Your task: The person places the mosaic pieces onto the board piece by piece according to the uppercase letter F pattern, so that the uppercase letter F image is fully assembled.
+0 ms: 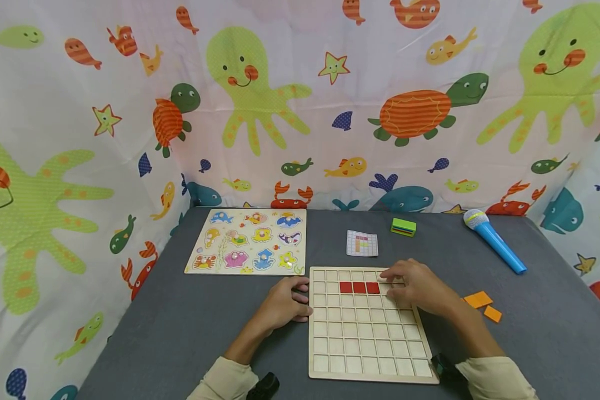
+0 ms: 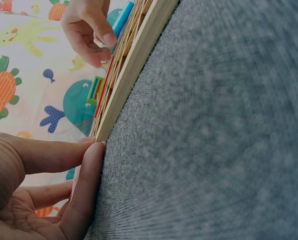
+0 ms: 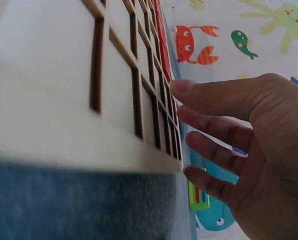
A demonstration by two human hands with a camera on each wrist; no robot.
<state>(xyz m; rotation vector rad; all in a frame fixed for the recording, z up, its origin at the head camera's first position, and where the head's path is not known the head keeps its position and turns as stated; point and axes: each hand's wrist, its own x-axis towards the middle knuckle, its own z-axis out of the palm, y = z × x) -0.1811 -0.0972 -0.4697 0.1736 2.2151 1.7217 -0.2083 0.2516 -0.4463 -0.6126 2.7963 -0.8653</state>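
Note:
A wooden board with a grid of square cells [image 1: 353,331] lies flat in front of me. Three red tiles [image 1: 359,288] sit side by side in its second row from the far edge. My left hand [image 1: 282,303] is at the board's left side; in the left wrist view its thumb and forefinger pinch the board's edge. Over the board's far right part is my right hand [image 1: 422,286], its thumb close to the rightmost red tile. In the right wrist view its fingers [image 3: 214,150] are spread and loosely bent, with nothing visible between them.
Orange tiles [image 1: 477,300] lie right of the board. Beyond it are a grid-patterned card [image 1: 362,243] and a small stack of coloured tiles [image 1: 403,226]. A blue toy microphone [image 1: 500,244] lies far right, a sea-animal puzzle [image 1: 192,266] far left. A printed curtain hangs behind.

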